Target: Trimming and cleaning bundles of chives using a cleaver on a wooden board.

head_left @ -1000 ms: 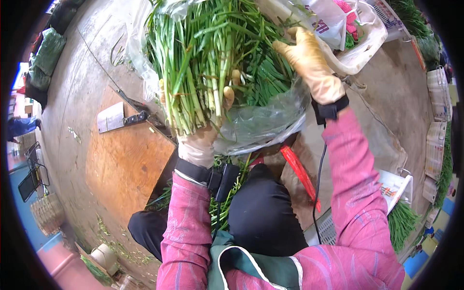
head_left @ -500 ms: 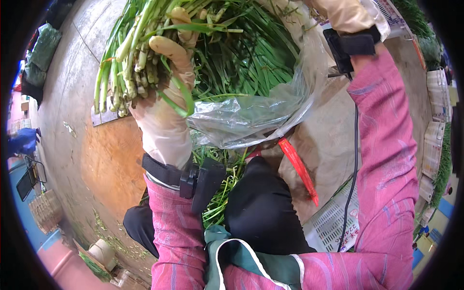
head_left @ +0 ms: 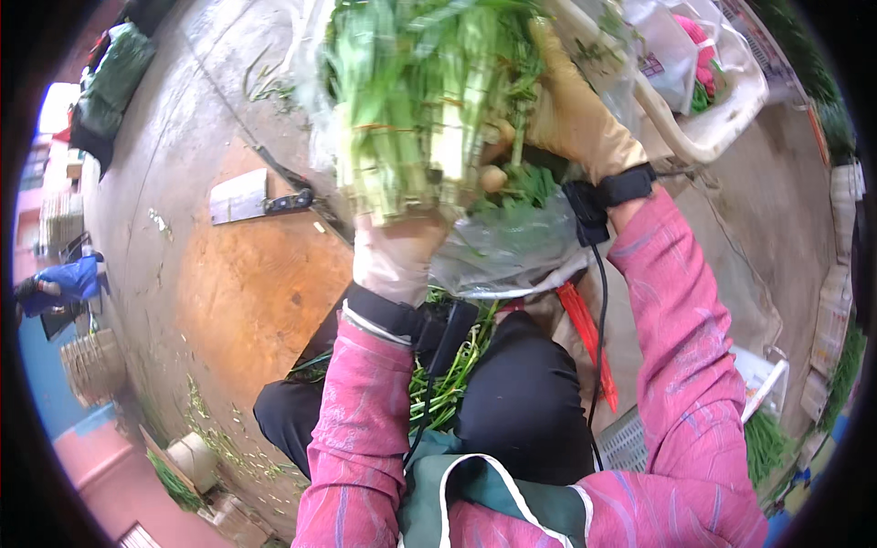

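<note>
Two gloved hands hold one fat bundle of green stalks [head_left: 411,110] up close under my face, above my lap. My left hand [head_left: 397,256] is beneath it, palm up, fingers wrapped round the pale cut ends so the weight sits in my grip and the stalks stand nearly upright. My right hand [head_left: 571,114] comes in from the side, fingers curled against the leafy part, which I judge steadies the bunch and keeps it from splaying; exactly how tightly those fingers close I cannot tell, since leaves cover the tips. A clear plastic bag [head_left: 512,251] hangs crumpled under and around the bundle, between my two wrists, and seems to catch loose bits. Both forearms in pink sleeves rise steeply from the lower edge, elbows bent, the right wrist cocked inward. More greens [head_left: 448,374] lie on my dark trousers between my knees. To my left a cleaver [head_left: 251,196] rests flat at the far edge of the orange wooden board [head_left: 247,292], well apart from my hands. A white basket [head_left: 722,100] sits beyond my right hand.
</note>
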`<act>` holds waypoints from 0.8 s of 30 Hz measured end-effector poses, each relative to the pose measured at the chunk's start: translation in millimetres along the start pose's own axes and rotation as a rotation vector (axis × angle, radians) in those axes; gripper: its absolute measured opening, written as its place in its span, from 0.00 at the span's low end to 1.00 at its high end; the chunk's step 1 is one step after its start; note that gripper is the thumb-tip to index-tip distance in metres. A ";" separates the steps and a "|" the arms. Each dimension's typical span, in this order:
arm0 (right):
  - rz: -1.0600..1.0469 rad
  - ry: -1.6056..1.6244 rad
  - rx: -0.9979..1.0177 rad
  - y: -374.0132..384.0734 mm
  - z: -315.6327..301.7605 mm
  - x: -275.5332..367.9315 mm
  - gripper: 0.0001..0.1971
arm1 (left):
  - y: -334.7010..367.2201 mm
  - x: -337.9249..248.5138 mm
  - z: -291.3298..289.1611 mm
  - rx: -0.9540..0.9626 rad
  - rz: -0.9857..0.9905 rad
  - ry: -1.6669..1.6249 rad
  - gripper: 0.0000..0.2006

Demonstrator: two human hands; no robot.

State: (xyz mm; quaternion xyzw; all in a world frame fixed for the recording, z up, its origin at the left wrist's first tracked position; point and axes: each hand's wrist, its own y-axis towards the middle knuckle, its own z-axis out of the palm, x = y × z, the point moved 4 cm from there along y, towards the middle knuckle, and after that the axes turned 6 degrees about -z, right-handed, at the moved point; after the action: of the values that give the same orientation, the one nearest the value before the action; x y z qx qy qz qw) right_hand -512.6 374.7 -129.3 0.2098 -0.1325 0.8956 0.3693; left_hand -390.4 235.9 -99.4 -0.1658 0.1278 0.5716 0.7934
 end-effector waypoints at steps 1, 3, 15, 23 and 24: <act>-0.036 0.011 0.013 0.9 4.9 2.2 0.30 | -0.6 -2.2 -19.2 -0.049 -0.023 -0.029 0.26; -0.084 0.010 0.023 -5.8 -4.3 9.5 0.28 | 6.3 -1.9 15.4 -0.497 -0.037 0.320 0.37; 0.004 -0.427 -0.263 1.5 46.5 -19.6 0.17 | 17.9 -35.9 -1.7 -0.282 0.160 0.493 0.22; 0.095 -0.917 -0.234 -76.6 140.2 -28.2 0.20 | -85.3 -17.2 68.6 -0.328 0.053 0.359 0.23; 0.004 -0.922 -0.183 -90.1 159.0 -33.9 0.22 | -101.1 -13.4 74.4 -0.340 0.068 0.361 0.27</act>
State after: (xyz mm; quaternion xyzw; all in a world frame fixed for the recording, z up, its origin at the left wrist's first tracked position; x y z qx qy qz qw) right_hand -382.1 354.1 1.5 0.5522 -0.3616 0.6942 0.2871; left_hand -297.6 225.2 -14.4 -0.3917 0.1751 0.5724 0.6987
